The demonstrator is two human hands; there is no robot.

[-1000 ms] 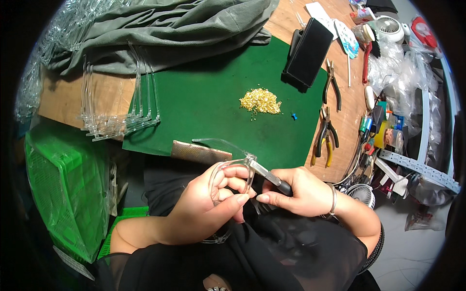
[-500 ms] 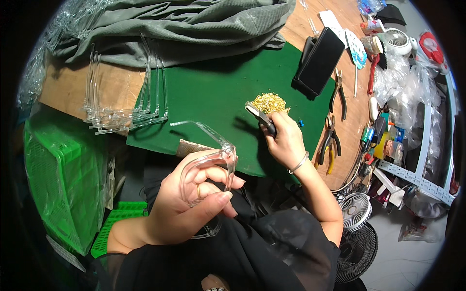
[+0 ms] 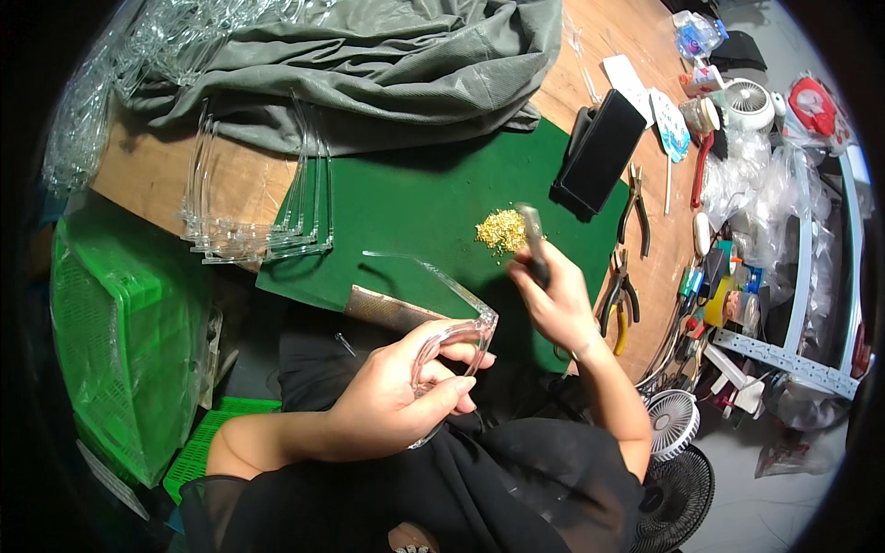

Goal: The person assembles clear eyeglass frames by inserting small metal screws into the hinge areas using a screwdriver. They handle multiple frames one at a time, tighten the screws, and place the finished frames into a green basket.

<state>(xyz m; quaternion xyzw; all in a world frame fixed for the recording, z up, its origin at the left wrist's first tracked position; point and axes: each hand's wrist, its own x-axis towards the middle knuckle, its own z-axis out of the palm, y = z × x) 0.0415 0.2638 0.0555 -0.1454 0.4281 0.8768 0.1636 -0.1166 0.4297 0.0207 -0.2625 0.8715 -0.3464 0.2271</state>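
Note:
My left hand (image 3: 387, 401) is closed around a clear plastic eyeglass frame (image 3: 486, 323), one temple stretching away over the mat's near edge. Part of the frame is hidden by my fingers. Over the green mat (image 3: 406, 207), my right hand (image 3: 567, 309) grips a slim tool (image 3: 532, 235) with a dark handle and a pale metal end; its exact kind is blurred. The tool's end is beside a heap of tiny gold-coloured metal pieces (image 3: 499, 230). Several clear eyeglass frames (image 3: 263, 241) stand in a row at the mat's left, temples pointing away.
Grey cloth (image 3: 369, 78) lies across the back. A black phone-like slab (image 3: 604, 152) leans at the mat's right, with pliers (image 3: 633, 212) and yellow-handled pliers (image 3: 619, 293) nearby. Green crates (image 3: 129, 341) stand at left; small fans (image 3: 673, 424) at lower right.
My left hand and the eyeglass frame have shifted right. My right hand has turned the tool more upright, its end now at the heap's right side. The view has shifted slightly.

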